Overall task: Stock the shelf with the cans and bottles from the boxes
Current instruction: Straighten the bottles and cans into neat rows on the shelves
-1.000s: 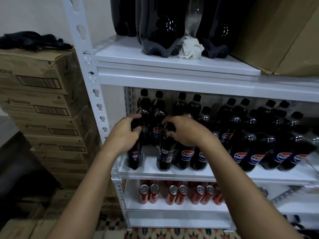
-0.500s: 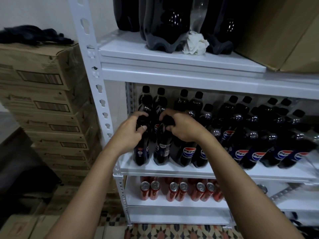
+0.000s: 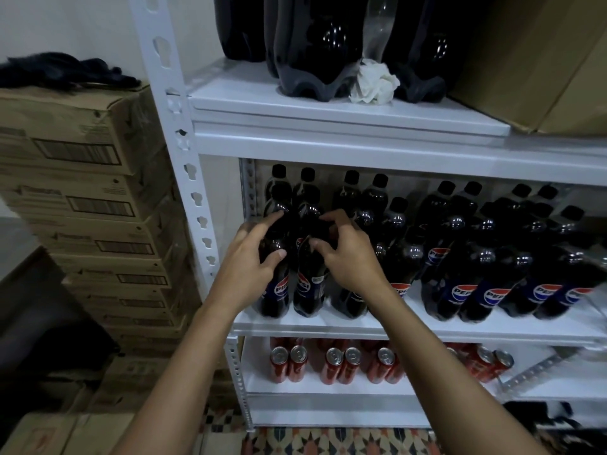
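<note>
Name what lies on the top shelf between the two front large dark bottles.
A crumpled white tissue, wedged between the large dark bottles, with a clear empty bottle behind it, in the head view.

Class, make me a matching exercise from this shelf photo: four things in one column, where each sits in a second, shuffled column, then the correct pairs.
Things:
1. red cans
2. crumpled white tissue
3. small Pepsi bottles
4. black cloth

Places:
A. top shelf, between large bottles
B. on the stacked cartons
C. bottom shelf
D. middle shelf

Pairs: 1-C, 2-A, 3-D, 4-B
</note>
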